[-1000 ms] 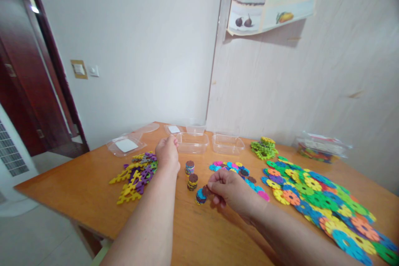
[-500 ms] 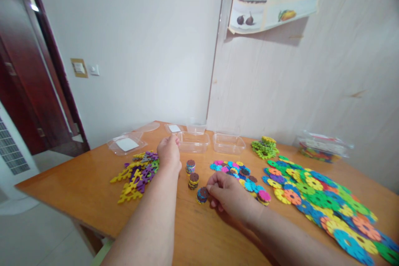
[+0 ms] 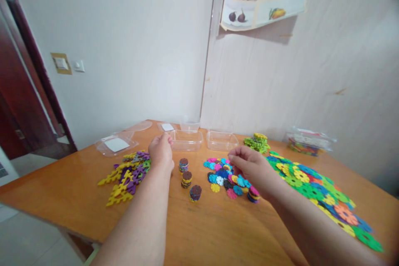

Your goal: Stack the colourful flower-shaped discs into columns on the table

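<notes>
Above the surface [image 3: 202, 232], the left hand [image 3: 161, 152] stays curled near a clear tub [image 3: 188, 141]; the right hand [image 3: 252, 169], grip narrow, has moved to the disc pile [image 3: 222, 172] from the front stack [image 3: 195, 196], now topped by a brown disc [image 3: 195, 190]. Whether either holds anything, I cannot tell.

A brown wooden desk [image 3: 218, 237] with a glossy top stands against a pale, plain wall [image 3: 134, 41]. To the right, a whitish wall panel [image 3: 352, 45] shows faint vertical grain, with a narrow dark seam [image 3: 208, 58] where the two surfaces meet. A fruit poster [image 3: 262, 2] of pears, figs and an apple hangs there, its lower edge casting a soft shadow. At left are a wall switch [image 3: 61, 63] on a tan surround, a dark reddish-brown door [image 3: 17, 79] and light floor tiles [image 3: 28, 232].
</notes>
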Motion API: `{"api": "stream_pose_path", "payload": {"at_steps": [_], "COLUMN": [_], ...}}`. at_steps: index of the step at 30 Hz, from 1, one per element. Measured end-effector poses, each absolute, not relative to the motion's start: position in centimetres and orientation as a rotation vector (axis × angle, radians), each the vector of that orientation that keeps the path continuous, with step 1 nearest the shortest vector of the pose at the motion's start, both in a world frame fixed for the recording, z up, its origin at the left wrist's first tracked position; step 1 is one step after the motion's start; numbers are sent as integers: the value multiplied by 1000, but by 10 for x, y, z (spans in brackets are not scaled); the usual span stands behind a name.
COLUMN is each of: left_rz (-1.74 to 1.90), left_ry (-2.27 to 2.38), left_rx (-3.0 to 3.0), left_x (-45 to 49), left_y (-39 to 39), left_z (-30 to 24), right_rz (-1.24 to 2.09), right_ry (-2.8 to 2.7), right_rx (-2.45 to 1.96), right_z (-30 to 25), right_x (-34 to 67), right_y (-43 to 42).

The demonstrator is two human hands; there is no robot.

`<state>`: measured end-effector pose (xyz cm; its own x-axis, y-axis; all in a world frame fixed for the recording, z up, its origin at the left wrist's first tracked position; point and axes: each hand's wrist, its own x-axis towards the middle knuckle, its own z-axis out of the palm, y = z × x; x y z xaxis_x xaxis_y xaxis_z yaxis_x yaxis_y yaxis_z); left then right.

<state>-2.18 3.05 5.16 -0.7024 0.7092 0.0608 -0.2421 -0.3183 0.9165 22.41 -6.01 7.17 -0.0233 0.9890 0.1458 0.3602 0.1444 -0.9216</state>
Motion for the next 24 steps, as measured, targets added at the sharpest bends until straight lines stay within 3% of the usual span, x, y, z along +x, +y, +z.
{"api": "stream_pose_path", "payload": {"at_steps": [15, 24], "left_rz": [2062, 2056], "left_ry": [1330, 1346], "left_rx": [621, 647], "left_x": [-20, -22], "left_y": [30, 32], "left_z": [54, 51], "right_rz": [420, 233], "right_ry": [-2113, -2507], "right_rx": [-1756, -1551], "right_z": [60, 59], "right_x": [276, 243], "right_y": [-29, 2]}}
